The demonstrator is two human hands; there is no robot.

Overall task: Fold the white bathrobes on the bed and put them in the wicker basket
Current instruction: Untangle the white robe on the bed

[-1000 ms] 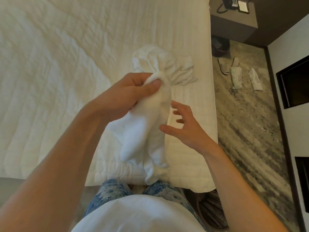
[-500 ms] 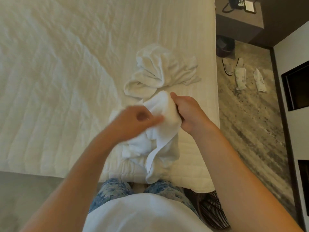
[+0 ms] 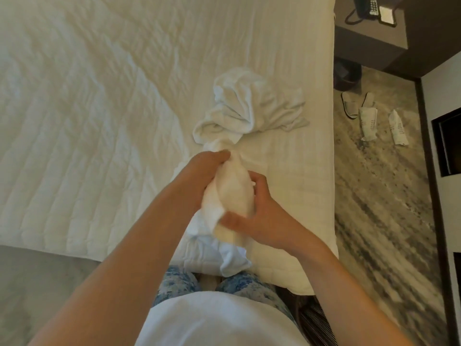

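- Gathering a bunched bathrobe (image 3: 234,193) at the near edge of the bed (image 3: 99,121), my left hand (image 3: 207,169) and right hand (image 3: 262,216) both clamped on it, close together.
- A crumpled heap (image 3: 249,106) of white cloth lies just beyond.
- Folding seems barely started; next it needs spreading flat.

Dark nightstand (image 3: 369,43) far right — mottled grey carpet (image 3: 381,196).

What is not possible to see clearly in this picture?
Head view:
- Left hand: most fingers hidden behind the robe.
- Right hand: thumb blurred by motion.
- Phone: cut off by the top edge.
- Packets: print too small.
- Striped thing: half hidden by the right arm; what it is, unclear.
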